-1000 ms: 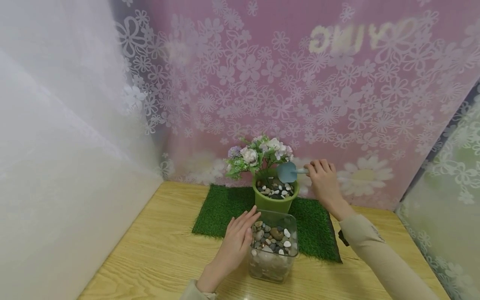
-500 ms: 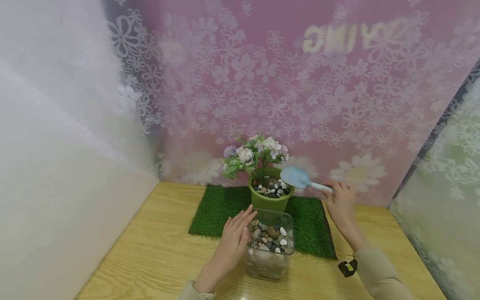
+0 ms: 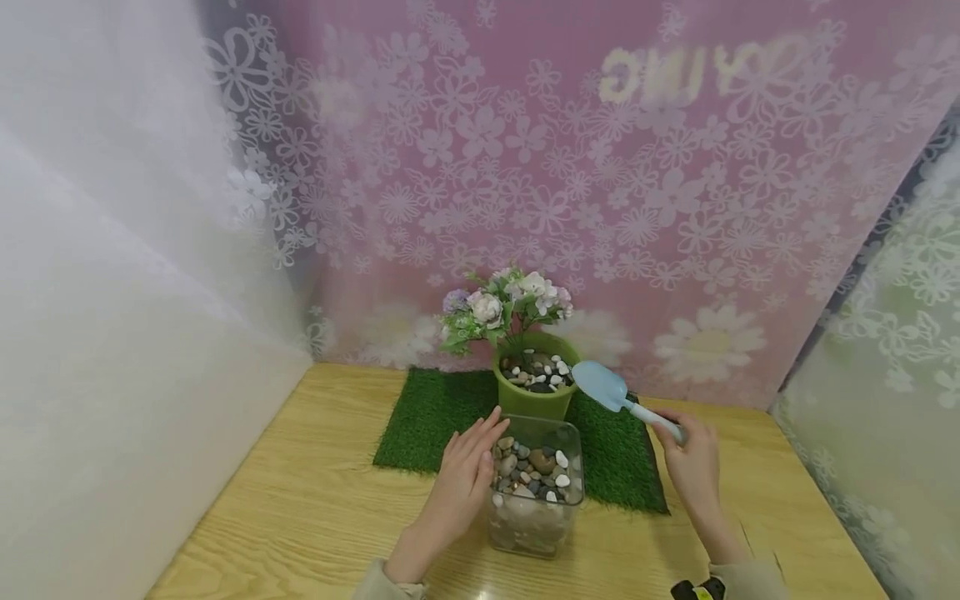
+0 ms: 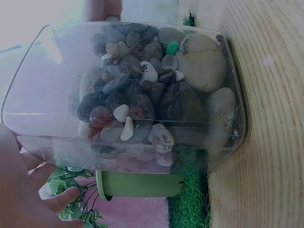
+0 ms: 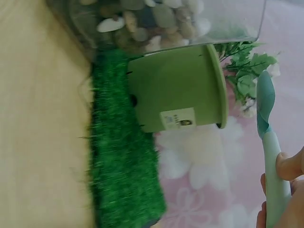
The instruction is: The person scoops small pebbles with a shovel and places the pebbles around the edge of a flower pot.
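My right hand (image 3: 692, 457) grips the pale handle of a light blue trowel (image 3: 600, 387), its blade pointing up and left, just right of the flower pot. No stones show on the blade. My left hand (image 3: 459, 483) rests with straight fingers against the left side of a clear plastic container (image 3: 536, 533). Grey, brown and white stones (image 4: 128, 95) partly fill that container. Right behind it stands a green flower pot (image 5: 175, 90), with pebbles (image 3: 536, 371) on top and white and purple flowers (image 3: 486, 310) with green leaves.
The pot stands on a green artificial grass mat (image 3: 618, 467) on a wooden table (image 3: 300, 492). A pink floral curtain (image 3: 480, 183) hangs behind. A pale sheet (image 3: 135, 333) closes the left side, and another floral sheet (image 3: 877, 400) the right.
My right hand has drawn back from above the pot, moving right and toward me with the trowel. My left hand keeps its place at the container.
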Demonstrator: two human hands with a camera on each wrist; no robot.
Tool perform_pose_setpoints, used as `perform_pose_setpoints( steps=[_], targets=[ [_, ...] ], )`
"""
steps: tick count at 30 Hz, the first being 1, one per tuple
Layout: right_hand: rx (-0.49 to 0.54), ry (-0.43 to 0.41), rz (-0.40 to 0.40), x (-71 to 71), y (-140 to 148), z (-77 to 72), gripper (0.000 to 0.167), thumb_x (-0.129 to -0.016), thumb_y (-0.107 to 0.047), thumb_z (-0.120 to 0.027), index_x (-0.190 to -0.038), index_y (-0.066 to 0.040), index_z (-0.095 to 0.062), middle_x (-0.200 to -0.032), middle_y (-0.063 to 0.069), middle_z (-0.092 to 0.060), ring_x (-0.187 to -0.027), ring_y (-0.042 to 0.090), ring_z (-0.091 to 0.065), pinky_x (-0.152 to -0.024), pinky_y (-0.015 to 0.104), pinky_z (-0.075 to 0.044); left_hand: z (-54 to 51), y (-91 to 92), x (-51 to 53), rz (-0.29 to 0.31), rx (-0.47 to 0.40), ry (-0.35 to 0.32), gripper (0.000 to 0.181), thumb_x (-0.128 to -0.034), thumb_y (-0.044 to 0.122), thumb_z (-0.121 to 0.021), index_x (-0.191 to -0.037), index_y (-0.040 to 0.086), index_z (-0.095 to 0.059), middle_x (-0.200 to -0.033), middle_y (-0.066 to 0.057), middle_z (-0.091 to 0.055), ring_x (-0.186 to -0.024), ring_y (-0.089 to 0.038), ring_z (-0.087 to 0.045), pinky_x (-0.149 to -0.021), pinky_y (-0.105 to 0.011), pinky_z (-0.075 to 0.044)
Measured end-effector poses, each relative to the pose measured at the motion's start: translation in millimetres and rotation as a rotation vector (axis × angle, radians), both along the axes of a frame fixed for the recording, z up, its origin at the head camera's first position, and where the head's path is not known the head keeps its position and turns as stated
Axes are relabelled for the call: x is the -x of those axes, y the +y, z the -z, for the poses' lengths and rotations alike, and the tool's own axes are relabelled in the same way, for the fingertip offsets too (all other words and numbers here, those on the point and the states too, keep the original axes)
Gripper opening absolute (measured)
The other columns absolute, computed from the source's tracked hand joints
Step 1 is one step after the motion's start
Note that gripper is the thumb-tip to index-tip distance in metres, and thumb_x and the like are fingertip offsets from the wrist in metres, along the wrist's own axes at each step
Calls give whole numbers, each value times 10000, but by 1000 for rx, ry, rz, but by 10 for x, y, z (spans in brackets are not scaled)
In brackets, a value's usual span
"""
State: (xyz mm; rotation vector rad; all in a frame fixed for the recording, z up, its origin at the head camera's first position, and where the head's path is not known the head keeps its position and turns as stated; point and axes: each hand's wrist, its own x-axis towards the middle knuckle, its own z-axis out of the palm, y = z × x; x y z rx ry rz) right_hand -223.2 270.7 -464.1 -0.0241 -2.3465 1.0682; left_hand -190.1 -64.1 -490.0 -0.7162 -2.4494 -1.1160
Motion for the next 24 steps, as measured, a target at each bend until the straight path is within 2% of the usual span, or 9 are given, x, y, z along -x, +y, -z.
perform_pose_setpoints(
  steps=[8, 13, 17, 24],
  targets=[
    [29, -102, 62, -132, 149, 280, 219, -983, -87, -663, -1174, 5, -720, -1161, 251, -686, -1002, 376, -495, -772, 441, -334, 12, -20, 5, -3, -12, 3, 500, -1073, 82, -413, -1563, 185, -422, -1649, 62, -296, -1489, -324, -329, -1128, -724, -213],
    [22, -150, 105, -207, 309, 427, 234, -999, -101, -642, -1192, 14, -707, -1183, 273, -670, -1010, 416, -502, -782, 460, -344, 3, -19, 6, 3, -22, 7, 497, -1075, 87, -417, -1562, 185, -423, -1649, 62, -298, -1490, -318, -329, -1131, -723, -206],
    [-29, -222, 132, -265, 444, 519, 251, -999, -106, -640, -1199, 36, -693, -1177, 310, -656, -971, 434, -506, -749, 475, -360, 1, -12, 2, 8, -22, -4, 488, -1085, 104, -405, -1565, 191, -419, -1650, 88, -283, -1500, -297, -313, -1145, -709, -195],
    [-112, -381, 105, -320, 656, 668, 276, -988, -124, -651, -1193, 55, -695, -1157, 335, -652, -975, 440, -492, -752, 480, -380, 8, 7, -4, 12, -25, -9, 485, -1088, 111, -400, -1564, 198, -422, -1650, 80, -291, -1501, -294, -311, -1145, -708, -196]
  ],
)
